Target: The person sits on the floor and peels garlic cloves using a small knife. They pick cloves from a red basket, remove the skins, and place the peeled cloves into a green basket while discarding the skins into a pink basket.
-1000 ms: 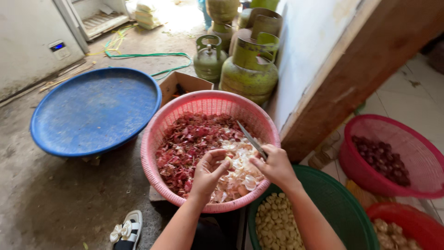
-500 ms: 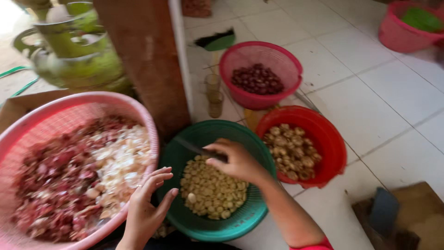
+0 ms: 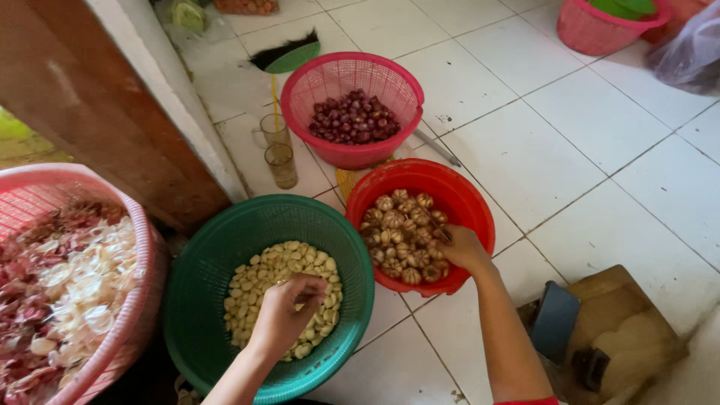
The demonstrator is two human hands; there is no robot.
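The left hand (image 3: 289, 315) is held over the peeled garlic cloves (image 3: 270, 277) in the green basket (image 3: 217, 247), its fingers curled narrowly; whether a clove is pinched cannot be told. At two o'clock from it, the right hand (image 3: 461, 251) is sunk into the red basket (image 3: 457, 196) among whole garlic bulbs (image 3: 397, 232), fingers closed on something unclear.

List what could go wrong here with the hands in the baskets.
The right hand seems to hold a small knife over the whole garlic bulbs in the red plastic basin; a slip might cut a finger. The left hand is over peeled cloves in the green mesh basket. Two drinking glasses nearby could be knocked over.
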